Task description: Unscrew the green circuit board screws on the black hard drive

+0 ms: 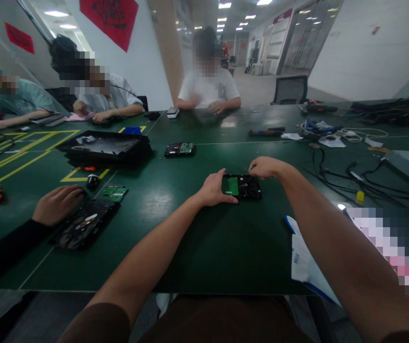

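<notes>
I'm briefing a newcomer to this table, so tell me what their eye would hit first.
Probably the hard drive, mid-picture on the green table, gripped at its left end by the wearer's left hand, with the right hand at its far edge. Next, the larger red poster with dark writing, upper left. Then the big black tray on the table, left of centre.

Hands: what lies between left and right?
A drive, seen in the head view: left hand grips one end; right hand is at its far edge, contact unclear.
</notes>
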{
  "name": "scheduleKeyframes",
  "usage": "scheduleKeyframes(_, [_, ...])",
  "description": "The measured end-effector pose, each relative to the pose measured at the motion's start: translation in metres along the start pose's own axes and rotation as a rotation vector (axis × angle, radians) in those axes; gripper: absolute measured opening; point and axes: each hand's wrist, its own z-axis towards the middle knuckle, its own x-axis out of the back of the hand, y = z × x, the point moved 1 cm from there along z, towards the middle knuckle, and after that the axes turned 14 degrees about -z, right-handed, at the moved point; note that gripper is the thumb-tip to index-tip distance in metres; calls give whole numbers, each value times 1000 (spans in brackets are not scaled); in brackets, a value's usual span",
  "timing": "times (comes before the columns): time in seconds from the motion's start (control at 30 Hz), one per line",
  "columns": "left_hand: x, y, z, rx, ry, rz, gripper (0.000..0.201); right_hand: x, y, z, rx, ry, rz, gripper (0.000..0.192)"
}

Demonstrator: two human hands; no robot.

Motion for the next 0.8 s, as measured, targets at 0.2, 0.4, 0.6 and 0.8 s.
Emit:
scheduleKeyframes(0.2, [23,-13,2,29,-2,3,137,-5,-5,-2,11,-15,-4,9])
scheduleKeyframes(0.4, [49,-19,-16,126,-14,-64,119,-15,-11,-14,65,-93,54,16])
scheduleKeyframes(0.6, [18,3,-36,192,262,63,113,-16,-19,-27,175,-221,191,12])
scheduleKeyframes(0.8, [-17,31,-57,212,324,125,127,-2,14,11,-231,277,97,16])
